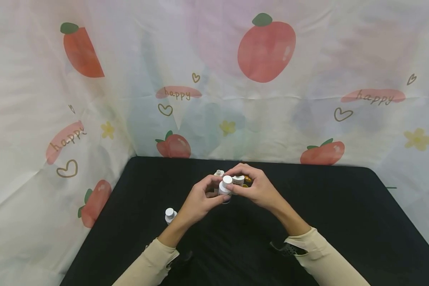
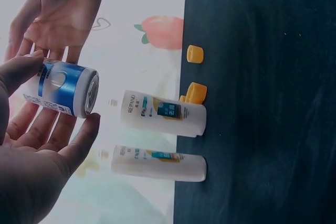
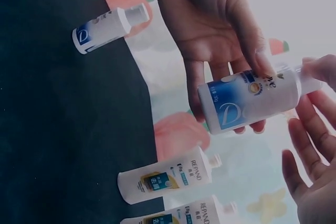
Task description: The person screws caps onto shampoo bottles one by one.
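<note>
A small white and blue Dove bottle [image 3: 247, 100] with a white cap [image 1: 227, 180] is held up off the table between both hands. My left hand [image 1: 200, 200] grips the bottle's body, its thumb across the label in the right wrist view. The right hand [image 1: 252, 182] pinches the white cap at the top. Behind the hands stand two white REPAND bottles [image 2: 163, 114] [image 2: 157, 163] with bare narrow necks. Beside them on the table lie yellow caps [image 2: 195, 54] [image 2: 197, 93], one partly hidden behind a bottle.
Another Dove bottle [image 3: 102, 30] with its white cap on stands on the left, near my left forearm. The black tabletop [image 1: 325, 214] reaches back to a printed cloth [image 1: 214, 131] hung behind it and along the left side.
</note>
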### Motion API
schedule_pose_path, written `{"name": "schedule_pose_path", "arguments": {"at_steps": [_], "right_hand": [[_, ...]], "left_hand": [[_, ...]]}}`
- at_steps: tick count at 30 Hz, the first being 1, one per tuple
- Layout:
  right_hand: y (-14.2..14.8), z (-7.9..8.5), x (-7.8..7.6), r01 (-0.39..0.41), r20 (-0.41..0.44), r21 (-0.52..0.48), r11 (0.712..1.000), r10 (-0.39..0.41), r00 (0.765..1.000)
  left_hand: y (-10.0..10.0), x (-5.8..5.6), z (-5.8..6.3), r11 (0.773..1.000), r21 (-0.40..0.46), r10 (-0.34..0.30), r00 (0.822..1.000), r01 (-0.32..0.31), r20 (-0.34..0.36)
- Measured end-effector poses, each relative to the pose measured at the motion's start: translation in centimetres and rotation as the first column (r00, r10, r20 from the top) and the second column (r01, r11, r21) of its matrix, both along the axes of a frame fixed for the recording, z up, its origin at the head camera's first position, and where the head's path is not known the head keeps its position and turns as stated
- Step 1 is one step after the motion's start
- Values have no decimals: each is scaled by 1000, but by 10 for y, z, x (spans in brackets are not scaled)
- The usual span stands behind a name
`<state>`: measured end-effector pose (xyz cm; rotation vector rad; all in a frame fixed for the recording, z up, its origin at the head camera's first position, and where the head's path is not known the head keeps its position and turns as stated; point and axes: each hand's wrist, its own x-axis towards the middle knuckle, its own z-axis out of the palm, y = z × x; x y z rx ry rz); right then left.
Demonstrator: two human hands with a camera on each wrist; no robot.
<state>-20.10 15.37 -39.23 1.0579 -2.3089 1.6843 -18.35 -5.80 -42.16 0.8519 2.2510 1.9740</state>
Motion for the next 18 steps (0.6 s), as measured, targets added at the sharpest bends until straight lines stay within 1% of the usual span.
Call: {"name": "schedule_pose_path", "arguments": {"at_steps": [8,15,18], "right_hand": [[-9,-2,0,-7,-19,-5,1000,7,1000],[-16,-7,-1,14,-50,36,999,-12,999],[-20,-8,-1,3,-48,37,999,-1,999]], "left_hand": [[-10,1,1,998,-57,5,1000,-5,5],[-19,1,1,998,-64,-3,999,6,36],[-23,1,2,995,-101,10,999,-7,31]]}}
